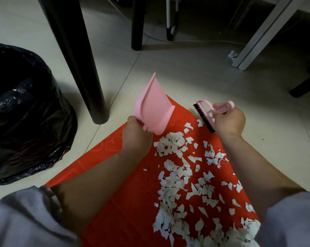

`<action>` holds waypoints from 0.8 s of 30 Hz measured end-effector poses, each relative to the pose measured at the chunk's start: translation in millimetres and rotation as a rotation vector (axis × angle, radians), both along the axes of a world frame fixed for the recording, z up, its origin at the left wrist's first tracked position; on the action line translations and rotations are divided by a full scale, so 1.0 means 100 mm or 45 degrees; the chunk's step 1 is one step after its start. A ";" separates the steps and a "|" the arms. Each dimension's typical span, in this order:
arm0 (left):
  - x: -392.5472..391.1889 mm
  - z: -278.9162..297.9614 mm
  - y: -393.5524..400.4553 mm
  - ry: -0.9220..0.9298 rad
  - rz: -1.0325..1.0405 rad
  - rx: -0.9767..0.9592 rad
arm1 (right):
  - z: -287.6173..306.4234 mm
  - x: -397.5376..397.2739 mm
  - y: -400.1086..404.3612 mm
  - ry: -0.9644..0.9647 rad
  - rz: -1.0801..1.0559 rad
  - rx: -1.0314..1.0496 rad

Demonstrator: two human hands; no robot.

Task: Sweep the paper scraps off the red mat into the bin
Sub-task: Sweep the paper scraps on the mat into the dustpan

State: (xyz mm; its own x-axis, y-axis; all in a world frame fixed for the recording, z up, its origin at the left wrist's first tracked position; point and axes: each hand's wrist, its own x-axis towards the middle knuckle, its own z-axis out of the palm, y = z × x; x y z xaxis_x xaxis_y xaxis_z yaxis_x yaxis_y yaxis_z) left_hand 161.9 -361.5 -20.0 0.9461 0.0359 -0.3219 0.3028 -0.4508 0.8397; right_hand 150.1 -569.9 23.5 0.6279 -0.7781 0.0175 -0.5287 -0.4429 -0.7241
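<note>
A red mat (100, 168) lies on the pale tiled floor, with several white paper scraps (177, 182) strewn over its right half. My left hand (137, 138) grips the handle of a pink dustpan (153, 107), which is tilted up above the mat's far corner. My right hand (229, 122) holds a pink hand brush (206, 114) by its handle, its black bristles at the mat's far right edge beside the scraps. A bin lined with a black bag (24, 111) stands on the floor to the left.
A thick black table leg (79, 65) stands between the bin and the mat, a second black leg (137, 24) further back. A white frame leg (261, 32) is at the upper right. Cables run along the floor behind.
</note>
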 end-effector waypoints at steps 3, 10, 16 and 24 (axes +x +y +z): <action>-0.01 0.00 0.00 -0.010 -0.007 0.010 | -0.04 0.03 -0.01 0.064 0.009 -0.056; -0.05 0.04 -0.07 -0.005 -0.011 -0.036 | -0.06 -0.04 -0.03 0.307 0.110 0.013; -0.08 0.09 -0.11 0.017 -0.023 -0.041 | -0.01 -0.15 -0.09 0.059 0.026 0.010; -0.07 0.07 -0.05 0.028 -0.022 -0.025 | -0.16 -0.05 -0.03 0.227 0.077 -0.068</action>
State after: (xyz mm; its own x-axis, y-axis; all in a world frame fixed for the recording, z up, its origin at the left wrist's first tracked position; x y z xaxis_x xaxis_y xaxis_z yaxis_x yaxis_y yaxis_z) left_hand 155.0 -366.4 -13.1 0.9393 0.0133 -0.3428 0.3135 -0.4392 0.8419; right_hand 145.1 -573.0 7.5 0.6701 -0.7400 -0.0579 -0.6179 -0.5130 -0.5958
